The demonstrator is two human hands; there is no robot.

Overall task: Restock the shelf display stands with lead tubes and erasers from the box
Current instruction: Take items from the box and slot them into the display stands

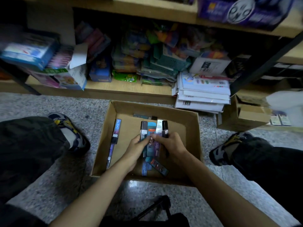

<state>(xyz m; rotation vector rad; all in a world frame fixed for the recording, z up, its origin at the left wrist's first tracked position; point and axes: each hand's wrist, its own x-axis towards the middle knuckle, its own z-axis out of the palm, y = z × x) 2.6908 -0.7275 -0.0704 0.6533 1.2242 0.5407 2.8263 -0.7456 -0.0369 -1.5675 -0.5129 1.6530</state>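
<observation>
- Head view: an open cardboard box [152,107] is seen on the speckled floor [49,104], between the person's two shoes and just in front of a low wooden shelf [124,87].
- A bundle of slim packs [153,129] is held upright-lengthwise inside the box, near its middle, with the far ends fanned slightly apart.
- The left hand [136,147] is curled round the left side of the bundle, its fingers wrapped over the packs.
- The right hand [169,144] is closed on the right side of the bundle, which is pinched between thumb and fingers.
- A single long pack [116,130] is laid along the left wall of the box, with another below it; one more pack [144,116] lies against the far wall.
- A few loose packs [157,166] are left on the box bottom under the wrists.
- The shelf is filled with mixed, blurred packaged goods; a stack of white packets [203,95] is leaned at its right end, and a smaller cardboard box [249,117] is set beside that.
</observation>
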